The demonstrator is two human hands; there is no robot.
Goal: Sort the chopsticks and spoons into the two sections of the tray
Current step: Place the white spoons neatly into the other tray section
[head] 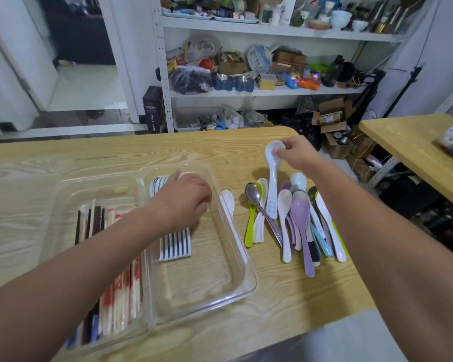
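The tray [247,273], a clear plastic one with two sections, is sitting on the wooden table [63,158]. Its left section is holding the chopsticks [120,296], which are lying lengthwise in a loose bundle of pale, dark and red-printed sticks. Its right section is holding a nested row of striped spoons [175,245], white with dark lines, at the section's left side.

The left hand [183,197] is lying over the far part of that row with its fingers curled downward. Whether it is actually gripping them cannot be told, since the hand is hiding the contact.

To the right of the tray, a lone spoon [229,212], white, is lying just beside the tray's right wall. Further right, a heap of spoons [301,218] is resting on the table with handles pointing toward the person. In it are a metal spoon [254,194], a green spoon [249,231] and a purple spoon [300,215], together with white and blue ones.

The right hand [298,155] is pinching the bowl of a white spoon [272,184] at the far end of the heap. Its handle is pointing down into the other spoons.

Behind the table, shelves [272,92] are carrying bags, boxes and bowls. A second table [408,142] is standing off to the right.
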